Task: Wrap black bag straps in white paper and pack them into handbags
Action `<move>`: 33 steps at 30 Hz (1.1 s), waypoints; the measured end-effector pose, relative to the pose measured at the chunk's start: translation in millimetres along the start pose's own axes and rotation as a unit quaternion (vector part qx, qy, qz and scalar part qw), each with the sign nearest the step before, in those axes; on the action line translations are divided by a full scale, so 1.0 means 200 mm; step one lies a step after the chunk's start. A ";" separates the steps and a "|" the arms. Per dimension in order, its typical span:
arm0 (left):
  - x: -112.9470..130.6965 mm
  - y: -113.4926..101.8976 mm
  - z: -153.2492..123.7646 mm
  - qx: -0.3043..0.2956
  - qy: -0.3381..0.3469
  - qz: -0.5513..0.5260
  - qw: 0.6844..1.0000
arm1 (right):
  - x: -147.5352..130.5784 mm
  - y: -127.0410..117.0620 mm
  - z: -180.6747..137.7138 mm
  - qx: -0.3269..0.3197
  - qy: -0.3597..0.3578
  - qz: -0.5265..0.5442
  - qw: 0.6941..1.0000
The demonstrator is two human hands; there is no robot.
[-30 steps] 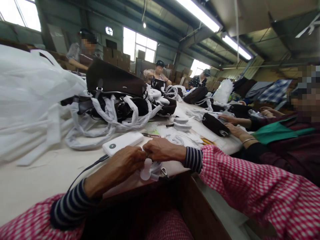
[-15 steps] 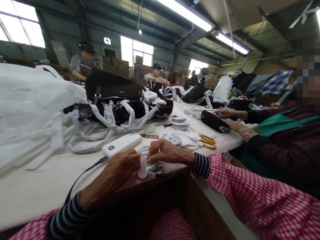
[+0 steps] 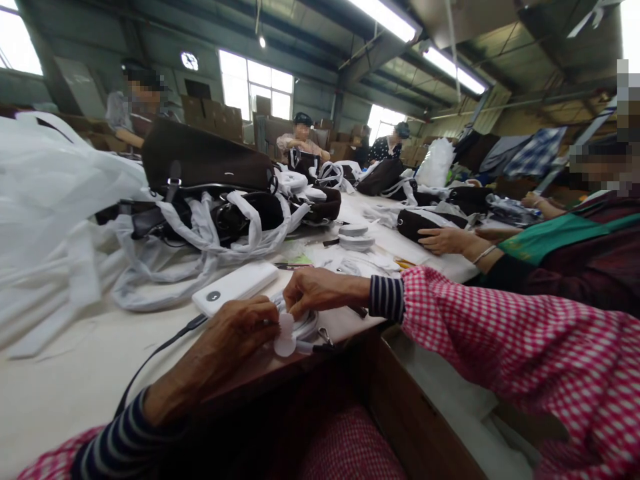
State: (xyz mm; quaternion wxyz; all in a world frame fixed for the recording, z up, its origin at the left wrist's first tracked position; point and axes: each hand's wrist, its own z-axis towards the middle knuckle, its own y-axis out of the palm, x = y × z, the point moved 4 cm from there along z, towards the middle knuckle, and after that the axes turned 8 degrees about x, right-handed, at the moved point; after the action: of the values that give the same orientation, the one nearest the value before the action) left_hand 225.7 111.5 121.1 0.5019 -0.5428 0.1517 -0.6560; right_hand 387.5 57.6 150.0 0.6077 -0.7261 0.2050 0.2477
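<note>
Near the table's front edge lies a coiled strap [image 3: 307, 325] in white wrapping, with a metal snap hook [image 3: 325, 335] at its end. My left hand [image 3: 233, 340] is closed in a pinch on a small translucent white strip [image 3: 285, 337] with a scalloped edge and a rounded lower end. The strip hangs against the left side of the coil. From the far side, my right hand [image 3: 320, 291] reaches over with bent fingers pressed together on the strap. Its fingertips are partly hidden behind the strip and the coil.
A white power bank [image 3: 235, 287] with a dark cable lies beside my left hand. Dark brown bags [image 3: 205, 157] with wrapped handles are piled behind it. White rolls [image 3: 356, 238] stand mid-table. A co-worker's hand [image 3: 445, 240] rests on a dark pouch [image 3: 425, 223] to the right.
The view has turned slightly right. My right forearm now covers most of the yellow-handled scissors. My hands stay at the coil and strip. The co-worker's pouch is turned, showing a pale edge on top.
</note>
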 end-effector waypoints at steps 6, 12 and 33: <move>-0.01 0.03 0.01 -0.013 0.010 0.033 0.999 | 0.01 -0.01 0.02 -0.089 0.009 0.086 0.992; -0.02 0.07 0.00 0.025 0.030 0.052 0.998 | -0.06 0.00 0.03 -0.059 -0.004 -0.082 0.995; 0.03 0.07 0.00 0.060 0.136 0.142 0.979 | -0.04 -0.02 -0.13 0.035 -0.048 -0.006 0.998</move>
State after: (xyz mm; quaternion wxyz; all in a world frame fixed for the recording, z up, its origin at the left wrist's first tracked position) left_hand 232.6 101.0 113.9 0.5960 -0.3908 0.2545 -0.6536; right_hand 387.4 32.3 162.0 0.6437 -0.6926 0.1797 0.2716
